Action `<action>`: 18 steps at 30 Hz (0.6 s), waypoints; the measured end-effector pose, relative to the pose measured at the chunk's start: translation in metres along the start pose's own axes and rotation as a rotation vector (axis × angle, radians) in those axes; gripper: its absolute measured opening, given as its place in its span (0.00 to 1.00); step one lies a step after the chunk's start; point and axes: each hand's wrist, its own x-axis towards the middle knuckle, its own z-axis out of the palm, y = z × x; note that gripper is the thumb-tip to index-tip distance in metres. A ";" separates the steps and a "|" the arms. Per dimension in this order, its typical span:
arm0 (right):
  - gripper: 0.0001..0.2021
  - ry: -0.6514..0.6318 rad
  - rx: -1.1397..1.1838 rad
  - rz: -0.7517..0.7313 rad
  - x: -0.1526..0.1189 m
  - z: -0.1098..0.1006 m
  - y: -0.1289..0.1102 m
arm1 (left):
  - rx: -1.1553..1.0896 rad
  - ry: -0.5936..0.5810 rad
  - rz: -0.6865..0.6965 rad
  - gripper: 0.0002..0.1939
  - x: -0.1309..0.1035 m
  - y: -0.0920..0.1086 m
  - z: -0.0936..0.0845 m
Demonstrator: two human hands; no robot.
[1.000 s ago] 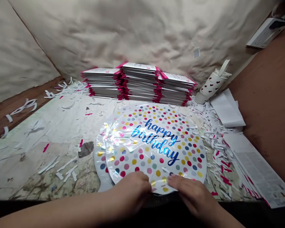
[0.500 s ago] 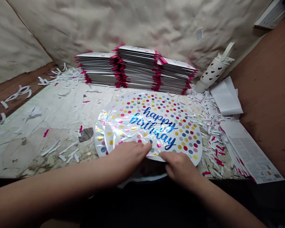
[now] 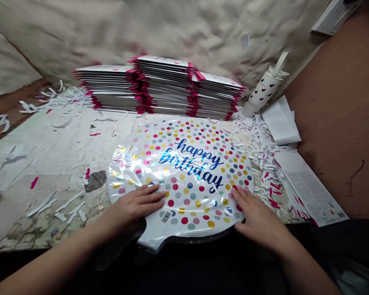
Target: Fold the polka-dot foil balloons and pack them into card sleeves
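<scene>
A flat foil balloon (image 3: pixel 187 192) with coloured dots and blue "happy birthday" lettering lies at the table's front edge, its tail hanging toward me. Another shiny dotted balloon edge seems to show beneath it on the left. My left hand (image 3: pixel 143 200) rests on the lower left of the balloon, fingers stretched out. On the lower right edge lies my right hand (image 3: pixel 256 213), its fingers spread, the thumb near the rim. Both palms face down, and neither hand grips anything.
Three stacks of flat pink-edged packets (image 3: pixel 164 88) stand along the back. To their right leans a white tumbler with hearts (image 3: pixel 263 92). Paper shreds (image 3: pixel 261 151) and printed cardboard sheets (image 3: pixel 313 188) lie at right. More strips (image 3: pixel 70 205) are scattered at left.
The balloon's folded-up lower part now lies flat, showing its barcode and tail. My hands have moved apart and gone from gripping its edge to lying open on it. The view has shifted slightly right.
</scene>
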 end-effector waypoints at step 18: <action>0.38 0.021 0.305 -0.406 0.000 -0.018 0.003 | -0.333 0.020 -0.118 0.22 0.018 0.012 -0.026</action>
